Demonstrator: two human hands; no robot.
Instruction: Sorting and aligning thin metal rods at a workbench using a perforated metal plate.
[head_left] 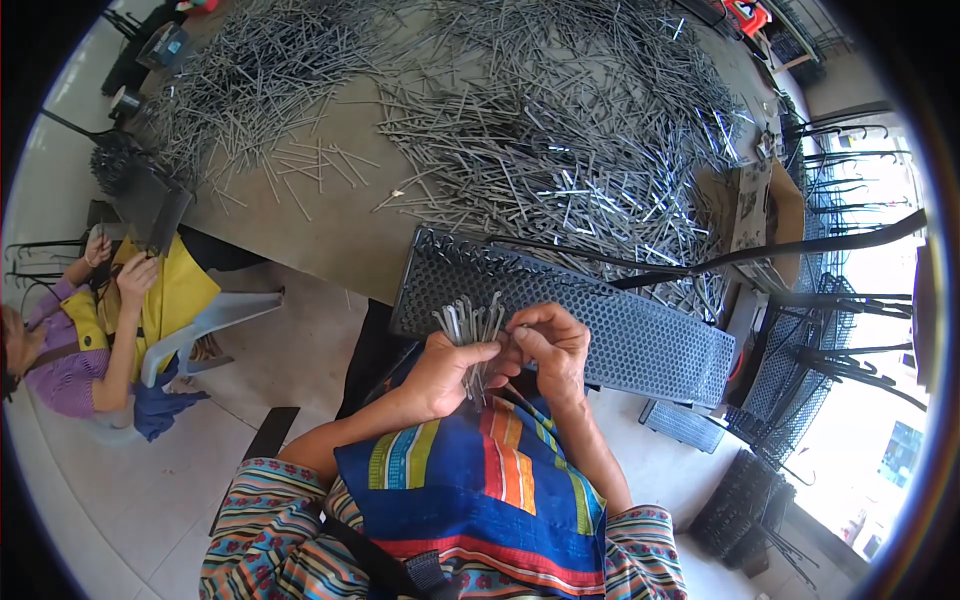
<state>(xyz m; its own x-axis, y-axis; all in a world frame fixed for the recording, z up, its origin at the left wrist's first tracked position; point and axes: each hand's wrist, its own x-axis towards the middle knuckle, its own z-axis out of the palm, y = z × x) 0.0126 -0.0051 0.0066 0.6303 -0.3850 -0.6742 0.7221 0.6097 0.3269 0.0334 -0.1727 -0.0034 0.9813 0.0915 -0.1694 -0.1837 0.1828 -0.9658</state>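
Note:
A bundle of thin metal rods (470, 320) with bent or looped ends stands upright in my left hand (440, 374), its thumb pressed across the front. My right hand (556, 358) is closed just to the right, thumb and forefinger pinched beside the bundle; whatever sits between those fingertips is too small to make out. Behind both hands lies a long dark perforated metal panel (640, 345), slanting down to the right. Short black hooks line its far left edge, and a black bar (700, 266) runs over it.
Large heaps of loose metal rods (560, 130) cover the table (330, 235). An open cardboard box (785, 225) stands at its right end. Black racks with hooks (845, 300) stand at the right. A co-worker in a yellow apron (190, 285) sits at the left, handling a dark piece.

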